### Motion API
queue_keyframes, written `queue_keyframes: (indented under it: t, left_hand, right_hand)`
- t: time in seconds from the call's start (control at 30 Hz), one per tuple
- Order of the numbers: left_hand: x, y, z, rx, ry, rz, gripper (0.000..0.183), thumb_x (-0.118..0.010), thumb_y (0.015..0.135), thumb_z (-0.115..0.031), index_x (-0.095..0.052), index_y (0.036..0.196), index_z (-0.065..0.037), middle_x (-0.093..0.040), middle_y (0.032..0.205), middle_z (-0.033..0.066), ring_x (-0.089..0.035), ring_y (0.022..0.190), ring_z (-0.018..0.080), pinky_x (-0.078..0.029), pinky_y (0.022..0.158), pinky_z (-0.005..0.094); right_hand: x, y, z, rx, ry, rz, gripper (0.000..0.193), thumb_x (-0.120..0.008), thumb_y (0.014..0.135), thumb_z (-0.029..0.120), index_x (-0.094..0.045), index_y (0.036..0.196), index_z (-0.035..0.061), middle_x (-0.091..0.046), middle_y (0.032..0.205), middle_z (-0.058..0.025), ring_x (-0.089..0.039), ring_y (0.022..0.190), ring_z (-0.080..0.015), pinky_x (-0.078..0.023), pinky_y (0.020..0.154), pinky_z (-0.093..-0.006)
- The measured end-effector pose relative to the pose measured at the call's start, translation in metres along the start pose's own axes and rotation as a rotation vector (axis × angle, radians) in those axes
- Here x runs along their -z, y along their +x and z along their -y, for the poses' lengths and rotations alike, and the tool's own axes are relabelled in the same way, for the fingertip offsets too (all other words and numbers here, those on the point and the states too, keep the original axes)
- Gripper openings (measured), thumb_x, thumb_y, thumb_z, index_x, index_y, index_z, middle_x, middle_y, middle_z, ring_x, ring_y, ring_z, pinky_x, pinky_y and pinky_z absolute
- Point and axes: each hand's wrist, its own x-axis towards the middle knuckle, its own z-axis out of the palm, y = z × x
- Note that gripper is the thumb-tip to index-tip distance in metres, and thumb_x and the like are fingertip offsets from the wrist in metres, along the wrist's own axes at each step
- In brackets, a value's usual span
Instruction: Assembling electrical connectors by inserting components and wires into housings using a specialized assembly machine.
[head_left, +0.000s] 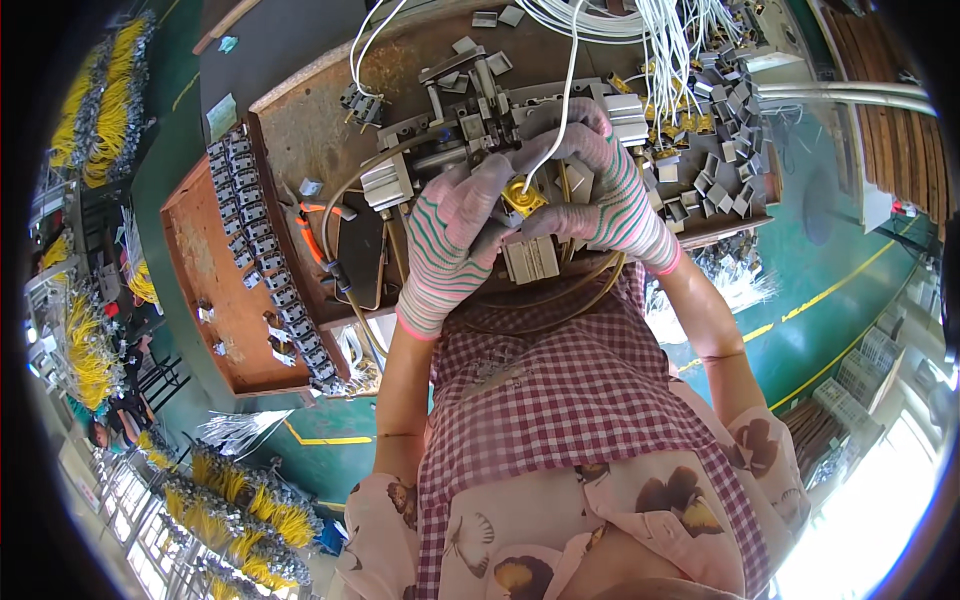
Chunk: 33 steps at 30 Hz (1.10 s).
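Both hands wear striped knit gloves with grey fingertips and meet over a metal fixture (462, 140) on the bench. Between them sits a small round yellow metal part (523, 197) with a white wire (563, 115) rising from it. My right hand (610, 195) curves around the part from the right, thumb below and fingers above, closed on it. On the other side, my left hand (460, 220) has its fingers bent and pressed together right beside the part; what they pinch is hidden. A ribbed metal block (531, 260) lies just below the hands.
Loose grey metal casings (722, 190) are heaped at the right. White wires (670, 60) with yellow ends hang at the back right. Orange-handled pliers (310, 235) lie at the left, beside rows of metal pieces (255, 230) along a brown tray (195, 270). Hoses (340, 200) cross the bench.
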Motion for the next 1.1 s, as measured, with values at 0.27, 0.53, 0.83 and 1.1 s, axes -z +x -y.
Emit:
queue_keyframes:
  t: [0.27, 0.53, 0.83, 1.1]
  left_hand:
    - [-0.019, -0.006, -0.005, 0.083, -0.304, -0.099, 0.079, -0.079, 0.077, -0.029, -0.043, 0.144, -0.009, -0.060, 0.125, 0.0160, -0.062, 0.106, 0.0339, -0.050, 0.088, 0.0397]
    - [-0.015, -0.001, 0.004, 0.095, -0.256, -0.147, 0.072, -0.081, 0.075, -0.030, -0.051, 0.136, -0.005, -0.063, 0.121, 0.0139, -0.063, 0.094, 0.0232, -0.052, 0.080, 0.0330]
    - [-0.013, -0.003, -0.004, 0.712, -0.632, -0.049, 0.062, -0.082, 0.077, -0.036, -0.061, 0.125, -0.003, -0.063, 0.107, 0.0042, -0.056, 0.084, 0.0112, -0.048, 0.074, 0.0249]
    - [-0.012, 0.011, -0.011, 0.745, -0.517, -0.026, 0.061, -0.079, 0.078, -0.037, -0.060, 0.128, -0.008, -0.057, 0.117, 0.0105, -0.058, 0.086, 0.0170, -0.050, 0.076, 0.0303]
  right_hand:
    - [-0.014, -0.006, -0.009, -0.058, -0.046, -0.150, 0.060, -0.089, 0.060, 0.034, -0.062, 0.108, 0.0121, -0.054, 0.111, -0.0079, -0.050, 0.110, -0.0270, -0.040, 0.095, -0.0385]
    - [-0.016, 0.004, -0.003, -0.035, -0.065, -0.121, 0.053, -0.088, 0.061, 0.026, -0.062, 0.104, 0.0121, -0.058, 0.104, -0.0027, -0.052, 0.106, -0.0237, -0.042, 0.093, -0.0362]
    - [0.002, 0.008, 0.004, -0.106, -0.317, 0.227, 0.090, -0.093, 0.048, 0.028, -0.049, 0.124, 0.0081, -0.048, 0.123, -0.0146, -0.050, 0.113, -0.0330, -0.043, 0.096, -0.0424]
    - [-0.001, 0.013, -0.018, -0.022, -0.742, 0.278, 0.080, -0.085, 0.052, 0.041, -0.054, 0.116, 0.0068, -0.051, 0.120, -0.0145, -0.049, 0.112, -0.0352, -0.038, 0.096, -0.0459]
